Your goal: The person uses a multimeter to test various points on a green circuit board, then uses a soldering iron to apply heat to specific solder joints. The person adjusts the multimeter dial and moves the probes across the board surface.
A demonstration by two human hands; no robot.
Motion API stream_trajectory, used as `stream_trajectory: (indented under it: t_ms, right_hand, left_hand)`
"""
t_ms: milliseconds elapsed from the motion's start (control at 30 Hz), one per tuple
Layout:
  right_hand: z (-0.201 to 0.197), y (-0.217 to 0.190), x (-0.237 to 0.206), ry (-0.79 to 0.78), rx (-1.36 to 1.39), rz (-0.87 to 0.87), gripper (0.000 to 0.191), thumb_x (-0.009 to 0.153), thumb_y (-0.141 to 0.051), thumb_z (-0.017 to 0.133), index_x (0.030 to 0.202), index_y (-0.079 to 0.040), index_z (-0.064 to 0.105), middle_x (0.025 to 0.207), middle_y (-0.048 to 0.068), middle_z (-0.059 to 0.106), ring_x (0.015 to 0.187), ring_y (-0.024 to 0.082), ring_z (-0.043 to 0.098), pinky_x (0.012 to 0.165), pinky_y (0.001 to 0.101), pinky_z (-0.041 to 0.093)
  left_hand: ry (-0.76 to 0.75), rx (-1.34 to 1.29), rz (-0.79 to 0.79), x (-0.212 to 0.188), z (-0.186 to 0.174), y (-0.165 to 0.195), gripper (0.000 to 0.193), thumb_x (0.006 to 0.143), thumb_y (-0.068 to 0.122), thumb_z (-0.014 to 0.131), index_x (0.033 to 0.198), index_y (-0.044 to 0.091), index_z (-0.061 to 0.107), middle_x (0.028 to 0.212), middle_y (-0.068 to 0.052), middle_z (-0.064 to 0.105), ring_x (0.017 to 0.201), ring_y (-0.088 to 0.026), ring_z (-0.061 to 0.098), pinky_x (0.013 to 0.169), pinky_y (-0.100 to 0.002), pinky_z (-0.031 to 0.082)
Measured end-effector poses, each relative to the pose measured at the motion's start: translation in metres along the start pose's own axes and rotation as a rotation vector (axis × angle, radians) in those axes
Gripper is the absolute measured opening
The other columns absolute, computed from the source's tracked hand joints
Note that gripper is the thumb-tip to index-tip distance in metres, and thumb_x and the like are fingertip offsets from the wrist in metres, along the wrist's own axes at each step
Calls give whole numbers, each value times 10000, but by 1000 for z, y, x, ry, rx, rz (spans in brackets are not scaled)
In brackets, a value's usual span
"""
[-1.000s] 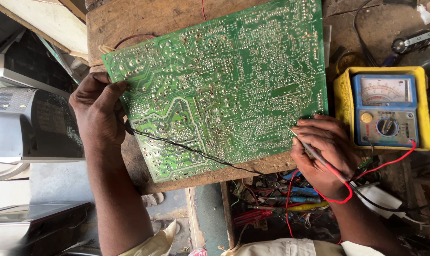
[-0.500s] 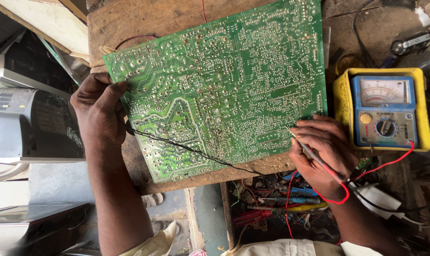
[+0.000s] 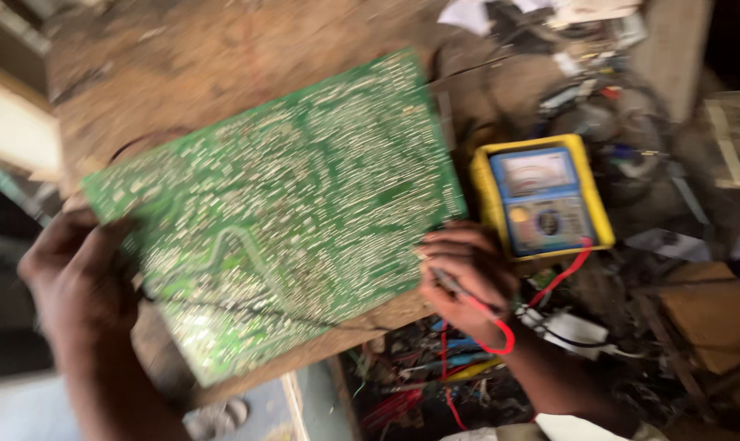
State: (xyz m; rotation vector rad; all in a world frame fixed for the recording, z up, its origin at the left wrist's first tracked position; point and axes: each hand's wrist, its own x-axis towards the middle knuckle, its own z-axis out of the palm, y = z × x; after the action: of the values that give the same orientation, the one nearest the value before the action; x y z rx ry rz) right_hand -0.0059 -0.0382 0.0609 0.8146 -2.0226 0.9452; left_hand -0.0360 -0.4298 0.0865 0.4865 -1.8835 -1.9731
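Wooden worktop [image 3: 223,73] under both hands: left hand [image 3: 80,273] gripping green board [image 3: 280,212], right hand [image 3: 468,273] pinching red probe [image 3: 452,286] beside yellow meter [image 3: 543,196], testing spots.

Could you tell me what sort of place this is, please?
Probably an electronics repair bench: a green circuit board on a worn wooden table, a yellow analog multimeter, and tangled wires below.

Left hand [image 3: 80,282] steadies green circuit board [image 3: 280,212]; right hand [image 3: 468,273] pinches red probe [image 3: 452,286]
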Motion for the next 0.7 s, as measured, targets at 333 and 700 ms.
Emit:
stream_trajectory:
  t_ms: [333,700]
  right_hand:
    - [-2,1,-1,30,1,20,247,803,70,774,968,-30,620,985,94,745,1002,281,745,938,434,596]
    - [-6,-1,-2,-7,25,43,274,795,72,772,997,-31,618,1021,96,738,1032,284,733,950,454,585]
  left_hand:
    - [-88,-184,113,16,-17,-35,113,1014,-104,687,977,1,669,767,-30,638,499,-47,492,456,-208,355]
    - [-92,-280,77,7,-5,-17,111,967,-94,664,970,16,680,810,-49,672,522,-61,521,480,-190,410]
